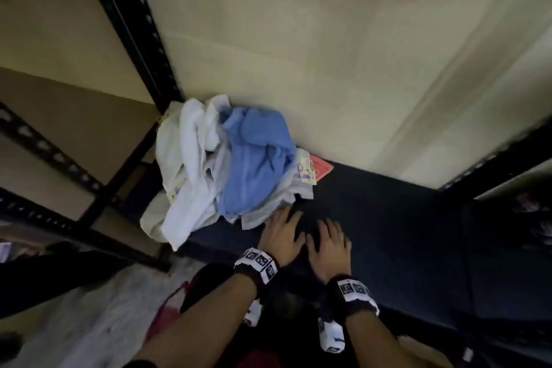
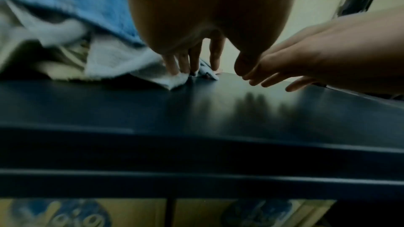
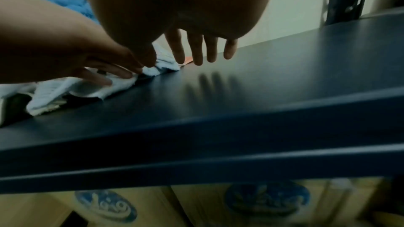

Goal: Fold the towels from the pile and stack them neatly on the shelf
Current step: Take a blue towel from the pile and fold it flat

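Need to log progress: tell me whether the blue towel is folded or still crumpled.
Crumpled. The blue towel lies bunched in the pile with white towels on the dark shelf.

Both forearms reach forward side by side, each wrist banded. The left hand [image 1: 280, 236] lies palm down, fingers straight and slightly spread. The right hand [image 1: 330, 248] is just beside it, palm down, fingers [image 3: 197, 49] straight and spread.
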